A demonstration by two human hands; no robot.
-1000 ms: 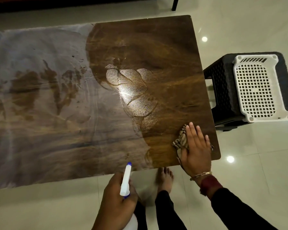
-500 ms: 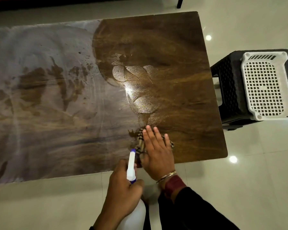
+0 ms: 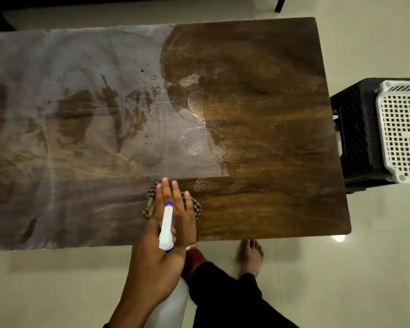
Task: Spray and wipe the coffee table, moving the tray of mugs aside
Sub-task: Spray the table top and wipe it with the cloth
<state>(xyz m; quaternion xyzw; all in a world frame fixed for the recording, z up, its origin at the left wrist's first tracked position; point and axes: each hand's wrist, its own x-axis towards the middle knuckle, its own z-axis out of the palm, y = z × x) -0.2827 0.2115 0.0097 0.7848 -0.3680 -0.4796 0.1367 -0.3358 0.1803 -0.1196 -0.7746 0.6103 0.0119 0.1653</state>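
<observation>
The brown wooden coffee table [image 3: 258,67] fills the view; its left half is filmed grey-white, its right half looks dark and wiped. My right hand [image 3: 175,200] lies flat on a checked cloth [image 3: 149,207] near the table's front edge. Over it my left hand [image 3: 152,261] grips a white spray bottle [image 3: 166,227] with a blue-tipped nozzle pointing at the table. The bottle's body [image 3: 173,301] hangs below my left hand. No tray of mugs is in view.
A black perforated stool [image 3: 355,129] stands off the table's right end with a white perforated basket [image 3: 402,131] on top. My bare foot [image 3: 250,256] rests on the pale tiled floor [image 3: 57,292] below the front edge. A dark furniture leg [image 3: 279,3] shows at the top.
My right hand has slid the cloth leftward along the front edge, from the right corner toward the middle. My left hand with the bottle has risen over it.
</observation>
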